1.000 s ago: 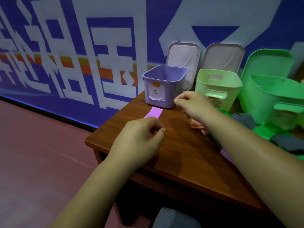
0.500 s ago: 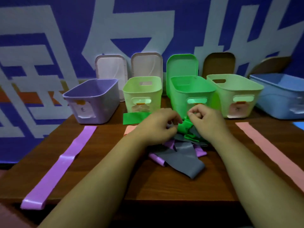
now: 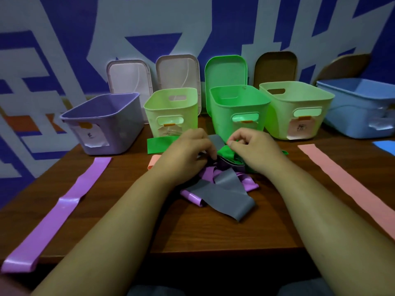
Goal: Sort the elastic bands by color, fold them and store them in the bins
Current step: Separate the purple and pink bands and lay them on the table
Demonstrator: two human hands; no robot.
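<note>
Head view: left hand (image 3: 188,154) pinches a grey band (image 3: 216,142), right hand (image 3: 254,150) pinches a green band (image 3: 226,151). Both sit at 6 o'clock of the green bin (image 3: 239,107).

Blue-white lettered wall (image 3: 64,39), wooden table (image 3: 213,236)

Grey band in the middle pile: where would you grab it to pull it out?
Pinch the grey band by its wide loose end nearest the person, coming from the near table edge. That end lies flat over the purple bands with nothing on it; the far end is tangled with the green band.
</note>
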